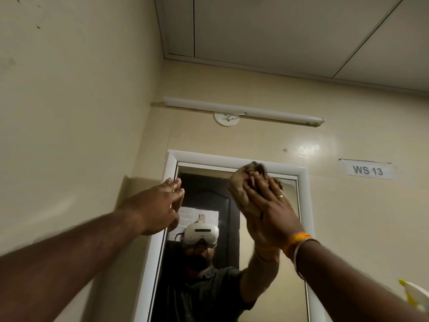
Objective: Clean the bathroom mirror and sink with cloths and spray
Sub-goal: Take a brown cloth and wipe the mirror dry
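A white-framed mirror hangs on the beige wall ahead of me. My right hand presses a crumpled brownish cloth flat against the glass near the mirror's top right, fingers straight over the cloth. My left hand is raised with fingers straight, its fingertips at the top left corner of the mirror frame, and it holds nothing. A white and yellow spray bottle shows partly at the lower right edge, behind my right forearm. The sink is out of view.
A tube light is mounted on the wall above the mirror. A paper label reading "WS 13" is stuck to the wall at the right. The mirror reflects a person wearing a headset and a dark door behind.
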